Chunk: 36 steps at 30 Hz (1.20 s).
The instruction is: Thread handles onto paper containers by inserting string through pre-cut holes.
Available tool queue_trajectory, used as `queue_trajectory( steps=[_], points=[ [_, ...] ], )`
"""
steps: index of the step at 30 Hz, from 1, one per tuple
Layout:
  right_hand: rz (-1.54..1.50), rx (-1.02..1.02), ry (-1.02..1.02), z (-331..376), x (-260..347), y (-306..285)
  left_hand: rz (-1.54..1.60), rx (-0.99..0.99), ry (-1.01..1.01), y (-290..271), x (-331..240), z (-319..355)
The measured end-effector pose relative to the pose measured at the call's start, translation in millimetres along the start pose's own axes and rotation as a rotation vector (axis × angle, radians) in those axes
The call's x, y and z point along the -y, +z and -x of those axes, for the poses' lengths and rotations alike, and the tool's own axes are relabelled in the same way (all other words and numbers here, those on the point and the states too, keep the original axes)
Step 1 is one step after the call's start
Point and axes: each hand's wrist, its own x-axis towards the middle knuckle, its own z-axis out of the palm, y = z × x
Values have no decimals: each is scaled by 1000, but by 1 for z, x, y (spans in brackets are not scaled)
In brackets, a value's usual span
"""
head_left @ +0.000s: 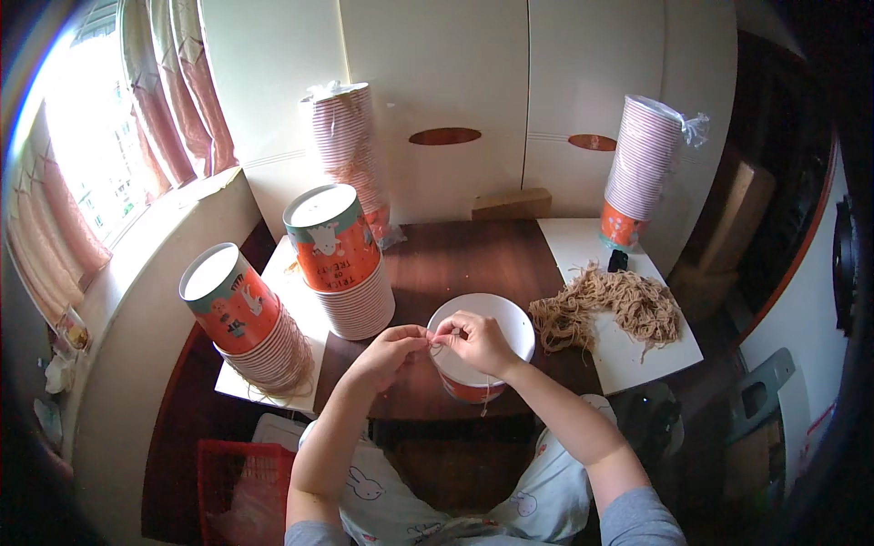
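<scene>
A paper bucket (512, 335), white inside with an orange outer wall, stands upright near the table's front edge. Over its left rim my left hand (387, 355) and my right hand (480, 342) meet, fingertips pinched together on a thin tan cord (435, 348). A length of cord also hangs down the bucket's front, below my right wrist. Right of the bucket lies a tangled heap of tan cords (637, 308). Two stacks of orange-and-green printed buckets, a nearer one (238, 305) and a farther one (335, 259), stand upside down at the left.
Plastic-wrapped bucket stacks rise at the back left (341, 136) and back right (640, 168). The dark brown table (437, 259) has white boards at both sides. Pale cabinet doors (437, 82) stand behind it. A red plastic basket (238, 482) sits low at the left.
</scene>
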Motion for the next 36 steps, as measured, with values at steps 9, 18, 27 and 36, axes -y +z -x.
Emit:
queue_trajectory(
  steps=[9, 18, 27, 36],
  points=[
    [-47, 42, 141, -1, -7, 0, -478, -88, 319, 4, 8, -5],
    [-80, 134, 197, 0, -15, 2, -389, -219, 404, 2, 8, -7],
    [-168, 66, 254, -1, -21, 2, -473, -146, 335, -5, 9, -8],
    [-274, 161, 301, -2, -19, 0, -431, -76, 366, 0, 8, -6]
  ],
)
